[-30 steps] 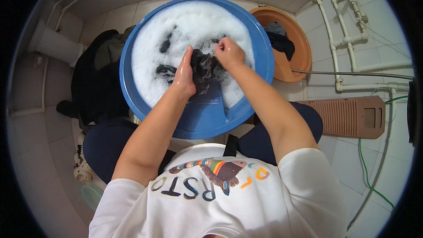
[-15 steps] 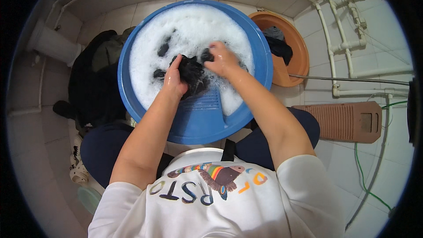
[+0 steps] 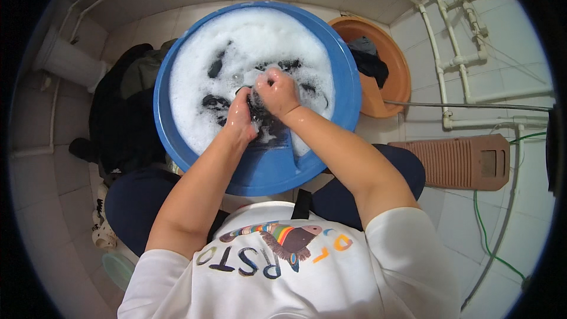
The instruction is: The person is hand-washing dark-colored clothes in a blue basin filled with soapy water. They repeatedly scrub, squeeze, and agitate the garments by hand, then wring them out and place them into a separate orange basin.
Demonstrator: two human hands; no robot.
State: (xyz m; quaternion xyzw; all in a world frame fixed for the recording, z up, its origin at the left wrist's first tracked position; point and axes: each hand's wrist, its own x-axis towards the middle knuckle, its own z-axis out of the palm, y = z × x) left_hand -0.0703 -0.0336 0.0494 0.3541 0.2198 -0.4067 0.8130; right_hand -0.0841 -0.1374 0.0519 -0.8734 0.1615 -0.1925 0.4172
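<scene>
A large blue washtub stands between my knees, full of white suds. Wet black cloth lies bunched in the foam at the tub's middle, its exact kind hard to make out. My left hand is closed on the near left side of this cloth. On its upper right, my right hand is curled into a fist against the cloth, with foam at the fingers. The tub's built-in ribbed washboard slope shows just below my hands. More dark cloth pokes through the suds beyond them.
An orange-brown basin holding dark clothes sits behind the tub at right. A brown washboard lies by my right knee. Dark clothes are heaped at left. White pipes run along the walls; a green hose lies on the right.
My right hand has moved left and slightly nearer, coming together with my left hand. The black cloth has sunk lower into the suds, and more foam covers it.
</scene>
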